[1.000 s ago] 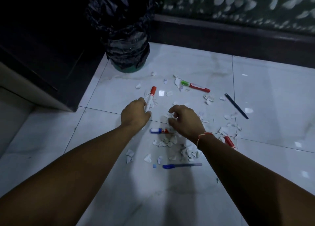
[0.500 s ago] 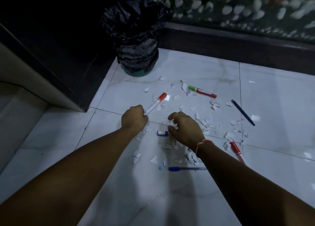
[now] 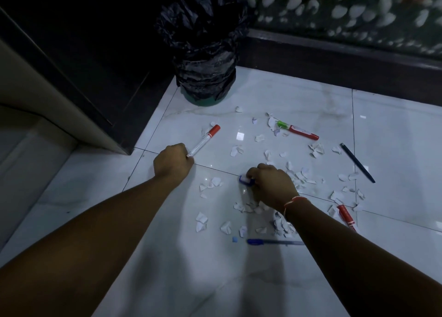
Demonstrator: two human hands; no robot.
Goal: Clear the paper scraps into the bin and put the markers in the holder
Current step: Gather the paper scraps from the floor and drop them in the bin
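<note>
Both forearms reach forward and down over a glossy white tiled floor [image 3: 263, 94], knuckles up. The left hand [image 3: 172, 161] is clenched in a fist around the tail of a red-capped white marker [image 3: 203, 140], whose slim cylindrical barrel sticks out up and to the right from the fist, cap end farthest away. The right hand [image 3: 272, 184], with a red thread bracelet [image 3: 294, 201] at the wrist, curls its fingers down onto a blue-and-white marker [image 3: 246, 180]; only the marker's blunt end shows past the thumb side, so how firmly it is grasped cannot be told.

Torn white paper scraps [image 3: 299, 176], small and jagged, litter the tiles around and beyond the right hand and under its wrist. A marker with a green cap and red body [image 3: 297, 130] lies flat farther off, a thin black pen [image 3: 357, 162] lies to the right, another red marker [image 3: 346, 217] lies beside the right forearm, and a blue pen [image 3: 272, 242] lies nearest the camera, partly under that arm. The round green bin [image 3: 205, 99], lined with a crinkled shiny black plastic bag [image 3: 203, 41], stands at the far edge of the tiles against a dark wall
</note>
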